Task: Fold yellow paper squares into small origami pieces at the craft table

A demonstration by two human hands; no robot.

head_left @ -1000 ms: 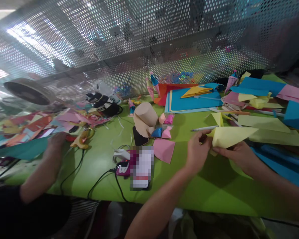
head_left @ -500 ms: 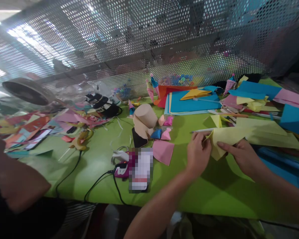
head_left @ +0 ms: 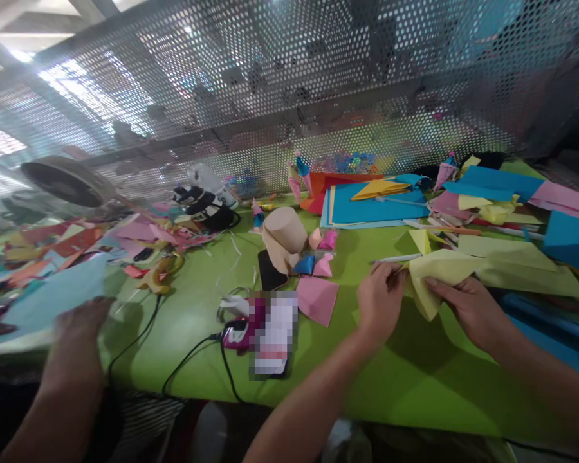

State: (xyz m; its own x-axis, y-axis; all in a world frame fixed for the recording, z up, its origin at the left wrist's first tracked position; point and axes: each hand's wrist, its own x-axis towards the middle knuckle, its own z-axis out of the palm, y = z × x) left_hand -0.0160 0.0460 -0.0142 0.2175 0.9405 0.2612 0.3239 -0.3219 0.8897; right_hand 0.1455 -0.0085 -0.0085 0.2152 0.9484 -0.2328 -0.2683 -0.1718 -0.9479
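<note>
Between my two hands, above the green table, is a bent sheet of pale yellow paper [head_left: 437, 273]. My left hand [head_left: 380, 297] pinches its left edge, fingers closed. With thumb on top and fingers beneath, my right hand [head_left: 463, 302] grips the paper's right part. A thin white pen-like stick [head_left: 395, 258] lies just behind my left hand. Behind the held sheet sits a small folded yellow piece [head_left: 421, 240]. More pale yellow sheets [head_left: 535, 276] lie to the right of my right hand. A pink paper square [head_left: 317, 300] lies to the left of my left hand.
Left, another person's hand [head_left: 84, 318] rests at a light blue sheet [head_left: 58, 289]. A yellow glue gun [head_left: 161, 276] with a black cable, a blurred phone [head_left: 275, 334], a beige paper roll [head_left: 284, 231] and blue sheets [head_left: 367, 209] lie about. A perforated metal screen [head_left: 289, 83] stands behind.
The other person's arm at the left has moved inward, and a light blue sheet now shows under that hand. My hands keep their hold; the yellow paper's lower flap has shifted slightly.
</note>
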